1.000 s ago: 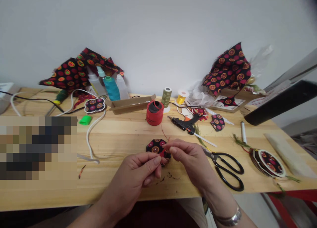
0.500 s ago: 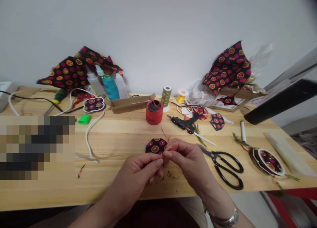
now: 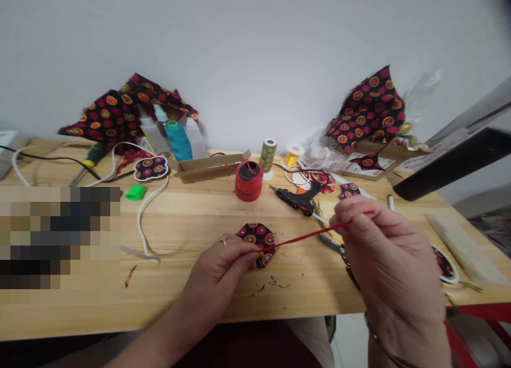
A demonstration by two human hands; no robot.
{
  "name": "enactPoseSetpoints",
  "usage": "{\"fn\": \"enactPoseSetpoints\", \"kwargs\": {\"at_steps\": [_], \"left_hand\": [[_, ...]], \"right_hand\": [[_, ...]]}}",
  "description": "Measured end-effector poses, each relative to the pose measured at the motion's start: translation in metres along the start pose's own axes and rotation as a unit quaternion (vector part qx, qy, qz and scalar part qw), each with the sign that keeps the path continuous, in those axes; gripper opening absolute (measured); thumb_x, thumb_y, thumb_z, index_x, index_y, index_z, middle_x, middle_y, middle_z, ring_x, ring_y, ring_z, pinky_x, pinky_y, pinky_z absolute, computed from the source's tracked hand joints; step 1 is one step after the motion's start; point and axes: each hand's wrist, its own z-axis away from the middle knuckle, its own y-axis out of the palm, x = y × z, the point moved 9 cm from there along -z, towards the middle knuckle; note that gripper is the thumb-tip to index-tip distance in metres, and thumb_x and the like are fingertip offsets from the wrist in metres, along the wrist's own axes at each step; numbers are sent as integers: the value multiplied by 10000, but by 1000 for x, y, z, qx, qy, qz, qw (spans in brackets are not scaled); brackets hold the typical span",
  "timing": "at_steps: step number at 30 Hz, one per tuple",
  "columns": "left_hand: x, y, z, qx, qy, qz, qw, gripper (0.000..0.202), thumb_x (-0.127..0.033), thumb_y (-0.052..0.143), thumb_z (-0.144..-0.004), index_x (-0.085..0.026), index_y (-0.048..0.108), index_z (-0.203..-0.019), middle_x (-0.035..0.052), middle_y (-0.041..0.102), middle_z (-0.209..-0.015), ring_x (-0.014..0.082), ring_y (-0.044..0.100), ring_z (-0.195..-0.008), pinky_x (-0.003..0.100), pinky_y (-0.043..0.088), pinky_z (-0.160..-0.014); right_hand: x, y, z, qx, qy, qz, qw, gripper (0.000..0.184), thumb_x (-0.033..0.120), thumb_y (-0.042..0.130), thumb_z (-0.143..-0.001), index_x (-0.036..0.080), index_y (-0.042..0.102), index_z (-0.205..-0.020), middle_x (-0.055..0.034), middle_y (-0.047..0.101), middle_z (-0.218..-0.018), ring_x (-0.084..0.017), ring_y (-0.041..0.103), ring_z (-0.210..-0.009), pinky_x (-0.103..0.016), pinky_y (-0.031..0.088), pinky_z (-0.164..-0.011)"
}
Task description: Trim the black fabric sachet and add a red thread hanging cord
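Note:
A red cord [image 3: 309, 235] is stretched taut between my hands, rising to the right. My left hand [image 3: 221, 269] pinches its lower end, just in front of a round piece of dark patterned fabric [image 3: 268, 259] on the table. My right hand [image 3: 389, 256] is closed on the other end, with a short tip sticking out past the thumb. Behind the fabric stands a spool of red cord [image 3: 248, 182]. The right hand and wrist partly cover the scissors [image 3: 334, 244] and a patterned oval piece [image 3: 445, 264].
A black glue gun [image 3: 297, 199] lies at the middle right. Thread spools [image 3: 269, 156], a cardboard tray [image 3: 215, 167] and bottles [image 3: 195, 139] stand along the wall. A white cable [image 3: 141, 219] curls on the left, near a green cap [image 3: 136, 192]. Dark scraps [image 3: 259, 291] lie near the front edge.
My hands were together over the fabric; the right one has drawn away to the right and up, pulling the cord out straight. The left hand has stayed near the fabric.

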Motion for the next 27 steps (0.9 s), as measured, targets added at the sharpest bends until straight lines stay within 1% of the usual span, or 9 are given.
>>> {"fn": "enactPoseSetpoints", "kwargs": {"at_steps": [3, 7, 9, 12, 16, 20, 22, 25, 27], "left_hand": [[0, -3, -2, -15, 27, -40, 999, 192, -216, 546, -827, -256, 732, -857, 33, 684, -881, 216, 593, -888, 339, 439, -823], [-13, -27, 4, -142, 81, -120, 979, 326, -213, 563, -807, -252, 644, -1121, 68, 542, -1257, 246, 480, -1141, 377, 355, -971], [-17, -33, 8, -156, 68, -116, 979, 302, -232, 580, -806, -248, 654, -1099, 62, 599, -1146, 233, 524, -1060, 345, 382, -918], [2, -9, 11, -6, -76, 17, 997, 176, -325, 589, -813, -241, 735, -765, 7, 645, -653, 164, 563, -670, 262, 420, -640], [7, 44, 35, 210, -239, 299, 900, 271, -394, 590, -803, -175, 747, -771, 19, 642, -549, 58, 337, -411, 206, 243, -438], [5, 57, 37, 210, -265, 434, 835, 335, -404, 504, -859, -160, 729, -907, 92, 709, -809, 26, 327, -405, 200, 222, -432], [8, 58, 35, 191, -274, 475, 814, 329, -393, 482, -876, -169, 720, -848, 28, 643, -659, 27, 303, -388, 196, 201, -414], [13, 56, 31, 174, -276, 495, 805, 280, -327, 536, -861, -153, 675, -692, -61, 408, -474, 34, 233, -386, 191, 162, -401], [14, 54, 29, 169, -267, 485, 816, 226, -274, 578, -840, -133, 668, -688, -60, 395, -509, 36, 212, -417, 190, 171, -417]], "right_hand": [[14, -4, -2, -14, -43, 6, 999, 76, 194, 639, -775, 208, 650, -701, -20, 561, -774, -157, 509, -752, -319, 427, -722], [21, -2, -4, -33, -91, 60, 993, 104, 166, 651, -782, 214, 647, -690, -13, 585, -778, -158, 531, -805, -311, 421, -772], [20, 5, -5, -26, -115, 92, 989, 105, 155, 656, -781, 229, 662, -706, -2, 598, -764, -149, 537, -794, -290, 427, -744], [14, 19, -5, 11, -136, 123, 983, 119, 140, 654, -779, 246, 671, -727, 13, 602, -752, -136, 540, -757, -271, 433, -686], [3, 40, 3, 81, -125, 177, 973, 103, 153, 649, -785, 245, 678, -751, 1, 584, -776, -141, 541, -739, -274, 439, -630], [5, 63, 24, 177, -154, 219, 947, 135, 124, 619, -798, 238, 690, -790, -10, 531, -763, -140, 526, -721, -274, 436, -602], [9, 71, 36, 217, -184, 245, 927, 159, 100, 595, -803, 225, 692, -797, -16, 509, -754, -140, 507, -720, -270, 428, -595], [12, 81, 53, 273, -217, 279, 894, 178, 76, 577, -807, 214, 684, -773, -18, 506, -738, -138, 481, -724, -271, 411, -616], [10, 86, 63, 302, -235, 292, 877, 162, 99, 581, -822, 212, 668, -746, -8, 512, -707, -132, 469, -713, -265, 394, -617]]}}
